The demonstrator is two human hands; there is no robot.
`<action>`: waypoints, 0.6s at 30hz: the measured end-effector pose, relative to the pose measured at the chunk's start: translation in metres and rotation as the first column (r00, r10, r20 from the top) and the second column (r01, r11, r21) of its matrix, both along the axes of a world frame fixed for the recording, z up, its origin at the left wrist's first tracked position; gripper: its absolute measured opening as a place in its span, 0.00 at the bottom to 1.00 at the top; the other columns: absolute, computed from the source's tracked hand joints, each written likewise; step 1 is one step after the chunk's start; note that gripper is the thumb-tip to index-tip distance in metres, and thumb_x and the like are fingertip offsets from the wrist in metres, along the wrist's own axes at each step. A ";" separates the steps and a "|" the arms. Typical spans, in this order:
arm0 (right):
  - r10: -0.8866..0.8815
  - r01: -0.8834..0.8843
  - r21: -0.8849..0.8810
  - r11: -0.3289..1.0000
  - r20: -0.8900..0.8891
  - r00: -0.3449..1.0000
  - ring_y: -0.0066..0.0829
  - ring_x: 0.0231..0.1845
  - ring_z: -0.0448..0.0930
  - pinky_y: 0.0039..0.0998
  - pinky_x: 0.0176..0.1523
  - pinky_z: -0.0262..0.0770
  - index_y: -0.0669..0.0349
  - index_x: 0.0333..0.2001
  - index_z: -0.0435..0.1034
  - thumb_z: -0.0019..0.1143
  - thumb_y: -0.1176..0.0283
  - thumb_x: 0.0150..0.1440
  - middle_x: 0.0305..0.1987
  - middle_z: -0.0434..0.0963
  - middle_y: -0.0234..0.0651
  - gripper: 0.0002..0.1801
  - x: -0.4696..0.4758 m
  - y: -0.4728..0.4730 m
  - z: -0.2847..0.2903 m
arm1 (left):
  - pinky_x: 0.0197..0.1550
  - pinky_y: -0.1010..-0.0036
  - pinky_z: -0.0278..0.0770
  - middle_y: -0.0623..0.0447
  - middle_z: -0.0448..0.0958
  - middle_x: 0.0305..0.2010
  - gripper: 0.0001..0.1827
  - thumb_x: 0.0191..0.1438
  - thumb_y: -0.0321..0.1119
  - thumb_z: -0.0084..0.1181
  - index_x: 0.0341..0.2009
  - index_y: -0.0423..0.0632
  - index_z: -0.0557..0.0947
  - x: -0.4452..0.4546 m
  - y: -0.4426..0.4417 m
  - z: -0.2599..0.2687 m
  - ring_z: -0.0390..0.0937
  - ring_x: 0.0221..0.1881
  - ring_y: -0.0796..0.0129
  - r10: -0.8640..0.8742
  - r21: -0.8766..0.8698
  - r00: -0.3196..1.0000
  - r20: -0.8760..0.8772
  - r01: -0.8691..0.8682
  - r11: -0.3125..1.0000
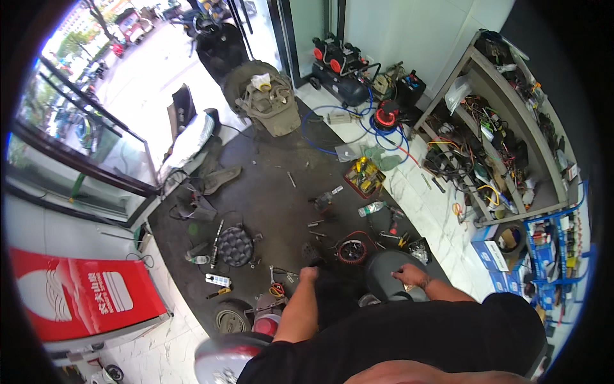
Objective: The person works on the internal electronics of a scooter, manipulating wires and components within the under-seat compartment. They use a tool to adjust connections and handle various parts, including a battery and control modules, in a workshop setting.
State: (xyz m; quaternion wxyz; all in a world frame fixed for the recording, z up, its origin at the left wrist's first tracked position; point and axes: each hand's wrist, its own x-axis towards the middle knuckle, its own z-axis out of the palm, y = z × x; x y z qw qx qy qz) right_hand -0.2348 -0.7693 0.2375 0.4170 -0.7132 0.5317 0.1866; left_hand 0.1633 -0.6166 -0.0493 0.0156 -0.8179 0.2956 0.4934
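Observation:
My left hand (309, 274) is at the end of my bent left arm, over my dark trousers. Its fingers are mostly hidden, so any grip is unclear. Over a grey rounded panel or seat (391, 270) on my right is my right hand (412, 276), fingers curled. A small tan thing (408, 288) shows below the palm; whether I hold it cannot be seen. A motor stator (351, 251) with copper-red windings lies on the dark floor mat (273, 201) ahead. Pliers with red-and-yellow handles (277, 289) and a wrench (272, 274) are left of my left hand.
A black cushioned stool (235, 246), power strip (218, 279) and wheel (231, 320) stand left. Ahead are a cordless drill (396, 220), plastic bottle (371, 209), toolbox (365, 177) and dismantled scooter (268, 98). A compressor (340, 81), blue hose (312, 139) and cluttered shelf (499, 139) line the right.

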 end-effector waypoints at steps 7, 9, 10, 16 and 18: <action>-0.646 0.659 0.052 0.750 -0.152 0.748 0.34 0.17 0.76 0.38 0.25 0.72 0.64 0.40 0.80 0.58 0.46 0.63 0.24 0.79 0.39 0.27 0.012 -0.089 0.020 | 0.38 0.55 0.85 0.42 0.84 0.42 0.17 0.66 0.43 0.60 0.52 0.45 0.82 0.151 0.021 0.107 0.86 0.42 0.51 0.779 0.129 0.419 -0.467 -0.839 0.529; -0.624 0.638 -0.021 0.770 -0.234 0.745 0.35 0.18 0.78 0.39 0.26 0.73 0.65 0.38 0.80 0.58 0.49 0.63 0.22 0.79 0.41 0.25 0.006 -0.097 0.025 | 0.39 0.57 0.83 0.41 0.86 0.41 0.22 0.64 0.45 0.63 0.54 0.41 0.82 0.192 0.041 0.118 0.85 0.40 0.51 0.807 0.169 0.460 -0.371 -0.821 0.546; -0.629 0.641 -0.023 0.767 -0.226 0.744 0.36 0.19 0.78 0.40 0.26 0.73 0.66 0.37 0.80 0.58 0.50 0.63 0.22 0.78 0.41 0.25 0.004 -0.098 0.024 | 0.40 0.57 0.83 0.41 0.86 0.41 0.22 0.63 0.46 0.63 0.52 0.40 0.82 0.215 0.048 0.119 0.85 0.39 0.52 0.682 0.092 0.662 -0.310 -0.693 0.715; 0.083 -0.112 -0.064 0.992 -0.352 0.932 0.57 0.44 0.84 0.49 0.49 0.80 0.69 0.44 0.80 0.53 0.55 0.62 0.41 0.82 0.61 0.25 0.025 -0.118 -0.021 | 0.41 0.56 0.82 0.41 0.86 0.41 0.26 0.60 0.49 0.67 0.46 0.35 0.83 0.297 0.049 0.158 0.85 0.39 0.51 0.648 0.113 0.761 -0.029 -0.642 0.759; 0.050 -0.078 -0.123 0.989 -0.216 0.975 0.61 0.43 0.84 0.52 0.49 0.79 0.72 0.40 0.79 0.51 0.57 0.64 0.41 0.82 0.62 0.24 0.061 -0.149 -0.045 | 0.41 0.57 0.81 0.42 0.86 0.42 0.25 0.61 0.48 0.66 0.46 0.35 0.83 0.306 0.026 0.182 0.85 0.39 0.50 0.758 0.082 0.638 -0.136 -0.755 0.651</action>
